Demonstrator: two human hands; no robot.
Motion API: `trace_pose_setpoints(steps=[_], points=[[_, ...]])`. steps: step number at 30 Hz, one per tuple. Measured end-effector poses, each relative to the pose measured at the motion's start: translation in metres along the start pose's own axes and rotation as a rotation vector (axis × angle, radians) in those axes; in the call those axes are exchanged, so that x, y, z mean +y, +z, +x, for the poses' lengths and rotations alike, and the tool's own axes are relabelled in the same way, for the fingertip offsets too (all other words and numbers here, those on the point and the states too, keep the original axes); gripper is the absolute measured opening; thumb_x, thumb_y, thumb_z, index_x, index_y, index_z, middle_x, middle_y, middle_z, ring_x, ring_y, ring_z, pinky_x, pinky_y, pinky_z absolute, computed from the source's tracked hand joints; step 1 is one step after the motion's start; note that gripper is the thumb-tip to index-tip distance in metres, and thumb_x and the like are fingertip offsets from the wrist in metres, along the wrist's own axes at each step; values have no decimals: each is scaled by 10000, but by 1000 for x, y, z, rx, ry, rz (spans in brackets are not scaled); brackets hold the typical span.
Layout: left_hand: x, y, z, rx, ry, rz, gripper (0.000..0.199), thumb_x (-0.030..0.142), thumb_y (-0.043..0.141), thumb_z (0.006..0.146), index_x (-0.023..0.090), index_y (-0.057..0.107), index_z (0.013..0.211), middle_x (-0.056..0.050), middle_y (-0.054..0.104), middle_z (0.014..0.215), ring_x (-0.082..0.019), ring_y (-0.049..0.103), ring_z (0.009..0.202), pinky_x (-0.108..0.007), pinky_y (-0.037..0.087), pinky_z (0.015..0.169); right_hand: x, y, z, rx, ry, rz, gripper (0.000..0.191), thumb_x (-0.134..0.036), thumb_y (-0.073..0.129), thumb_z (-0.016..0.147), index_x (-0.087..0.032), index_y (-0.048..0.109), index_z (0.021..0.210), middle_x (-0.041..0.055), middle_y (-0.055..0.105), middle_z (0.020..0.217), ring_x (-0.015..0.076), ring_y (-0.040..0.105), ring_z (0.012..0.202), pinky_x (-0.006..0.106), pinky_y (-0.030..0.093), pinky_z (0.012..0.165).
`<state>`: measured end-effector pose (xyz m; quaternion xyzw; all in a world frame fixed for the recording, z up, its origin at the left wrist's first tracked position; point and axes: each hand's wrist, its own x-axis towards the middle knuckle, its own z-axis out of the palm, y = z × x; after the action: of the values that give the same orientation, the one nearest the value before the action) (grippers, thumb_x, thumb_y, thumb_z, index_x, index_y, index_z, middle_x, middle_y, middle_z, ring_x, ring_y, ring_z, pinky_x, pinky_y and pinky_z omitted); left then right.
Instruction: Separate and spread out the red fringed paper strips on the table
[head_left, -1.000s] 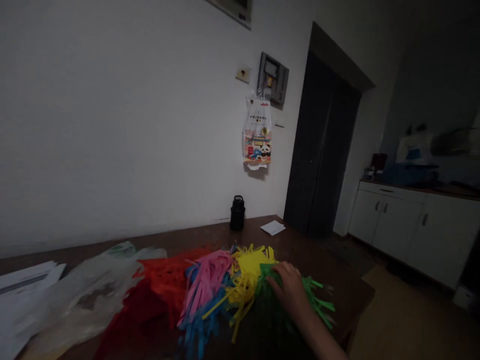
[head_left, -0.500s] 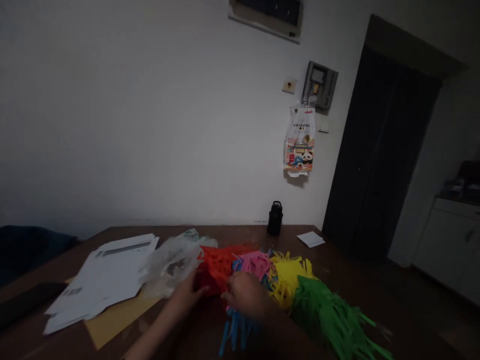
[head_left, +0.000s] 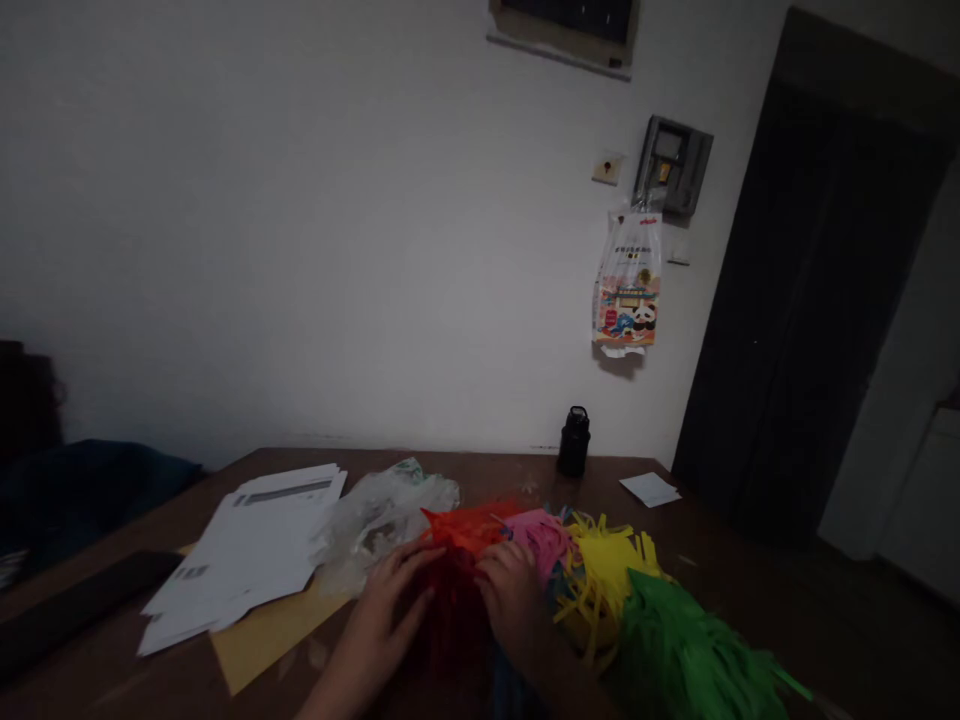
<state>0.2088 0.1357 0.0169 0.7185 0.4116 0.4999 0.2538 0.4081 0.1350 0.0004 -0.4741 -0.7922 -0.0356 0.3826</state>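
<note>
Red strips (head_left: 469,530) lie bunched on the brown table (head_left: 300,665), between my two hands. My left hand (head_left: 390,610) is at their left side, fingers bent and touching the red material, thumb apart from them. On the right side my right hand (head_left: 514,600) rests with curled fingers at the edge of the red strips; whether it grips them is unclear. Pink strips (head_left: 540,537) lie just beyond my right hand, followed by yellow strips (head_left: 611,560) and green strips (head_left: 690,640) to the right. Some dark blue strips (head_left: 510,690) show below my right hand.
A crumpled clear plastic bag (head_left: 390,510) lies left of the strips, beside white papers (head_left: 247,550) over a yellow sheet (head_left: 277,635). A black bottle (head_left: 574,443) and small white papers (head_left: 649,489) are at the back. A dark flat object (head_left: 82,610) lies far left.
The view has turned left, so the scene sits further right. My left hand has moved up onto the red strips, and the red material now hangs lower between my hands.
</note>
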Motion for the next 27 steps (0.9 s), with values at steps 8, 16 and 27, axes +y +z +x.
trace_pose_setpoints(steps=[8,16,27], points=[[0,9,-8,-102,-76,38,231,427,611,803,240,747,814,-65,768,858,-270,672,819,-349,502,789,-2,-4,-12,10,-47,27,137,-164,693,822,-206,638,941,21,679,969,211,592,927,352,403,848],[-3,13,-9,-76,-245,-63,496,668,556,760,192,647,652,-7,672,634,-199,609,648,-258,485,621,-26,2,-20,84,11,61,110,-134,683,813,-220,616,824,-6,646,835,194,578,819,349,364,819],[4,19,-13,-134,-280,-126,459,633,584,754,187,664,676,-11,654,660,-206,582,680,-266,474,638,-36,7,-19,65,172,112,138,-69,645,766,-195,598,796,7,638,855,199,570,832,332,359,779]])
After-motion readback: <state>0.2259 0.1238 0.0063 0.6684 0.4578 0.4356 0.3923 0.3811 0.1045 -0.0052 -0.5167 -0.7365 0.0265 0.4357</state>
